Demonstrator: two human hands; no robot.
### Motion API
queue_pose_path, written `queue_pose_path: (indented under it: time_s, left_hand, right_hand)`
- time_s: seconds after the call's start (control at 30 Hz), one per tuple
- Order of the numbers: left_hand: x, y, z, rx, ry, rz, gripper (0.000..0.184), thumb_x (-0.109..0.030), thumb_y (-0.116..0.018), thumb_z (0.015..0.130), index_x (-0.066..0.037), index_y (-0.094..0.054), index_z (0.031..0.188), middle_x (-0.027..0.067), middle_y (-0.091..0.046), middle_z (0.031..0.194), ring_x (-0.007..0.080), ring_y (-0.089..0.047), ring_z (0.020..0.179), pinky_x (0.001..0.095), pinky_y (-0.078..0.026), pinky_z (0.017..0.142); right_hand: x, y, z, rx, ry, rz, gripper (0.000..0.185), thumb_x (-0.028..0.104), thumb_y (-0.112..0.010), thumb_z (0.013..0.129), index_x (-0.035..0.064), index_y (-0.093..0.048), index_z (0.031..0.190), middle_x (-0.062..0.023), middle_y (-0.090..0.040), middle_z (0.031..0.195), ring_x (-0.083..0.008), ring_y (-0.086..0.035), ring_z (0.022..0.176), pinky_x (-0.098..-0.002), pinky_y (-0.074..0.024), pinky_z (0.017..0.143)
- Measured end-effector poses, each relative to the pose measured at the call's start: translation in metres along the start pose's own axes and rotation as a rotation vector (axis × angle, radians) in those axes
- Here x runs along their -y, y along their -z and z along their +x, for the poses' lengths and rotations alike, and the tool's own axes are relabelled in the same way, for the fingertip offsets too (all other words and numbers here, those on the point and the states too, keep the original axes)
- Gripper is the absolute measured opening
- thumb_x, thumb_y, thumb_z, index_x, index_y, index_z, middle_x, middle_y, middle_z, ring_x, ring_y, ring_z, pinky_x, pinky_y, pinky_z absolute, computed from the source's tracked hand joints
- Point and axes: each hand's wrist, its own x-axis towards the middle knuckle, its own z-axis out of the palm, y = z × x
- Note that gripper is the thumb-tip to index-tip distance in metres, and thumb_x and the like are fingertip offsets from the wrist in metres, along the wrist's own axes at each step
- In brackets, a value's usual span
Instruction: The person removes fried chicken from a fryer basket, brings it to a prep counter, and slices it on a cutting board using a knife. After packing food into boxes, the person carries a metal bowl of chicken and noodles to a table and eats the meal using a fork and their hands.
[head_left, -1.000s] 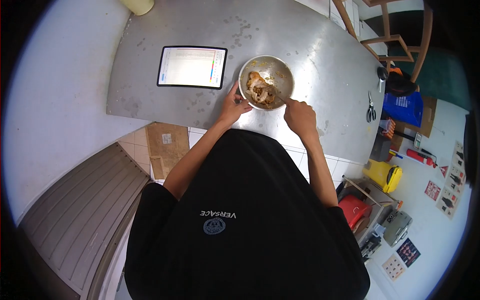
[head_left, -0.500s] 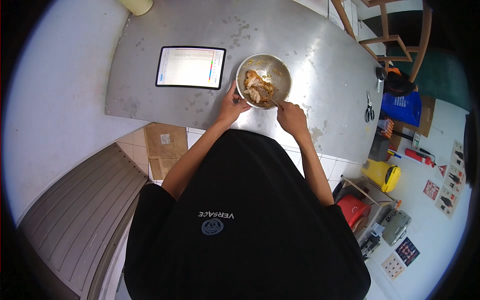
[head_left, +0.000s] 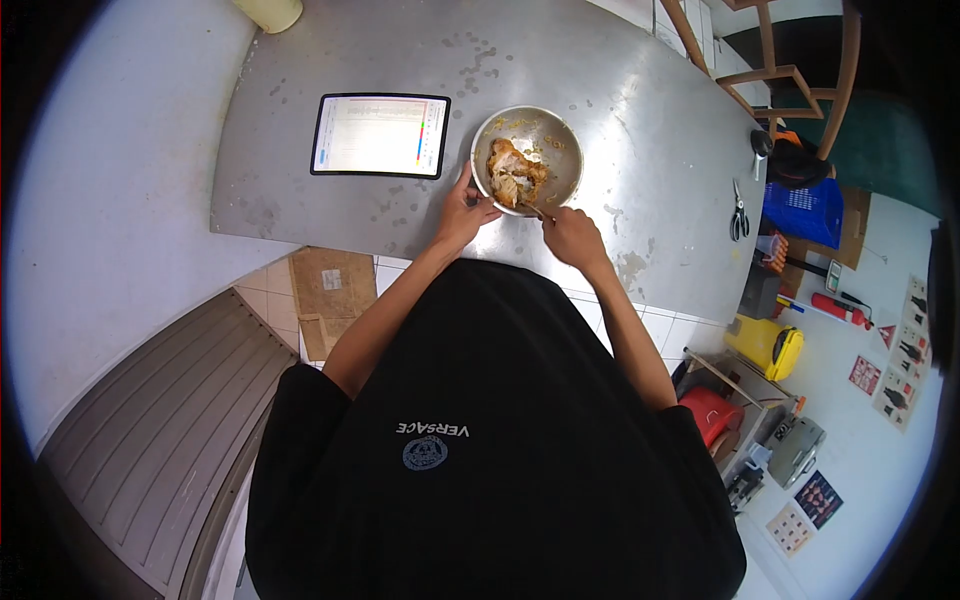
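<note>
A round metal bowl [head_left: 566, 150] stands near the front edge of the steel table. Browned, pale-centred pieces of food [head_left: 516, 172] lie in its left and lower part, with small bits stuck to the inner wall. My left hand [head_left: 464, 215] grips the bowl's lower left rim, thumb and fingers around it. My right hand [head_left: 573, 236] is closed on the handle of a thin metal utensil [head_left: 535, 210], whose tip reaches over the near rim into the food. The tip's shape is hidden.
Left of the bowl a lit tablet [head_left: 380, 135] lies on the steel table [head_left: 400, 50]. Scissors [head_left: 739, 212] and a black-headed tool [head_left: 761, 143] lie at the right edge. Beyond it are a blue crate [head_left: 806, 212] and a yellow case [head_left: 765, 347]. A pale container [head_left: 270, 12] stands at the back left.
My right hand has moved left and slightly down along the near rim with the utensil. The food has shifted inside the bowl, and the bowl appears slightly further left.
</note>
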Motion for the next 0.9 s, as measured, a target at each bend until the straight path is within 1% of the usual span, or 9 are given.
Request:
queue_pose_path:
  time_s: [0.07, 0.13, 0.2, 0.23, 0.5, 0.6, 0.67, 0.7, 0.9]
  left_hand:
    - [-0.002, 0.0, 0.0, -0.005, -0.005, 0.018, 0.085, 0.01, -0.056, 0.091, -0.015, -0.008, 0.157, 0.0105, -0.049, 0.104, 0.0276, -0.068, 0.094, 0.0387, -0.061, 0.087]
    - [-0.002, -0.001, -0.001, 0.008, -0.019, 0.006, 0.085, 0.01, -0.055, 0.091, -0.015, -0.009, 0.157, 0.0105, -0.049, 0.104, 0.0275, -0.068, 0.094, 0.0388, -0.061, 0.087]
    - [0.001, 0.001, -0.001, 0.026, -0.02, 0.013, 0.084, 0.009, -0.055, 0.091, -0.015, -0.008, 0.157, 0.0112, -0.048, 0.105, 0.028, -0.067, 0.095, 0.0383, -0.061, 0.089]
    - [0.001, 0.002, -0.001, 0.04, -0.019, 0.018, 0.083, 0.008, -0.055, 0.092, -0.015, -0.008, 0.157, 0.0118, -0.048, 0.107, 0.0286, -0.067, 0.097, 0.0378, -0.06, 0.09]
    - [-0.001, 0.001, -0.004, 0.029, 0.016, 0.01, 0.083, 0.009, -0.056, 0.092, -0.015, -0.009, 0.157, 0.0117, -0.051, 0.103, 0.0265, -0.068, 0.093, 0.0375, -0.061, 0.086]
    - [-0.003, -0.001, -0.003, 0.049, 0.026, 0.009, 0.084, 0.008, -0.056, 0.092, -0.015, -0.008, 0.157, 0.012, -0.051, 0.103, 0.0265, -0.068, 0.092, 0.0368, -0.061, 0.086]
    - [-0.002, 0.001, -0.002, 0.049, 0.032, 0.015, 0.084, 0.008, -0.056, 0.092, -0.015, -0.007, 0.157, 0.0121, -0.051, 0.104, 0.0266, -0.069, 0.092, 0.0366, -0.061, 0.086]
    - [-0.001, 0.001, -0.002, 0.048, 0.028, 0.005, 0.084, 0.007, -0.056, 0.093, -0.016, -0.007, 0.157, 0.0123, -0.051, 0.104, 0.0268, -0.069, 0.092, 0.0365, -0.061, 0.086]
    - [0.003, 0.003, 0.001, 0.064, 0.012, 0.0, 0.085, 0.006, -0.057, 0.093, -0.017, -0.006, 0.157, 0.0128, -0.051, 0.106, 0.0271, -0.069, 0.092, 0.036, -0.061, 0.086]
  right_hand:
    - [-0.02, -0.001, 0.016, 0.023, 0.062, 0.344, 0.028, 0.02, -0.053, 0.09, 0.0043, -0.07, 0.106, -0.0187, -0.07, 0.082, -0.0403, -0.068, 0.087, -0.0525, -0.052, 0.081]
    - [-0.043, -0.008, 0.031, -0.028, 0.214, 0.428, 0.029, 0.019, -0.054, 0.088, 0.0053, -0.072, 0.107, -0.0148, -0.065, 0.066, -0.0304, -0.066, 0.063, -0.0456, -0.0522, 0.06]
    - [-0.026, 0.04, 0.031, 0.517, -0.37, 0.681, 0.025, 0.02, -0.055, 0.092, 0.0066, -0.072, 0.104, 0.0009, -0.048, 0.052, -0.0094, -0.037, 0.04, -0.0298, -0.0333, 0.039]
    - [-0.019, 0.045, 0.024, 0.508, -0.389, 0.727, 0.024, 0.022, -0.055, 0.093, 0.0079, -0.071, 0.104, 0.0093, -0.03, 0.052, -0.0021, -0.016, 0.042, -0.0223, -0.0153, 0.037]
    - [-0.042, 0.036, 0.015, 0.673, -0.469, 1.038, 0.025, 0.023, -0.052, 0.096, 0.0082, -0.07, 0.107, 0.0115, -0.026, 0.055, -0.0012, -0.016, 0.044, -0.0209, -0.0123, 0.037]
    - [-0.045, 0.04, 0.011, 0.507, -0.365, 0.688, 0.028, 0.02, -0.054, 0.092, 0.0065, -0.072, 0.109, 0.0007, -0.052, 0.058, -0.0094, -0.042, 0.043, -0.0262, -0.0368, 0.041]
    - [-0.054, 0.038, 0.009, 0.142, 0.034, 0.361, 0.03, 0.02, -0.054, 0.091, 0.008, -0.073, 0.11, -0.0122, -0.073, 0.085, -0.0228, -0.068, 0.071, -0.0353, -0.0547, 0.069]
    - [-0.045, 0.06, 0.008, 0.222, -0.067, 0.346, 0.03, 0.022, -0.053, 0.091, 0.0097, -0.073, 0.11, -0.0144, -0.072, 0.107, -0.0298, -0.069, 0.099, -0.0386, -0.0516, 0.091]
    - [-0.031, 0.06, 0.034, -0.158, -0.198, 0.105, 0.028, 0.022, -0.054, 0.092, 0.0097, -0.073, 0.108, -0.0196, -0.071, 0.094, -0.0371, -0.069, 0.085, -0.0432, -0.055, 0.08]
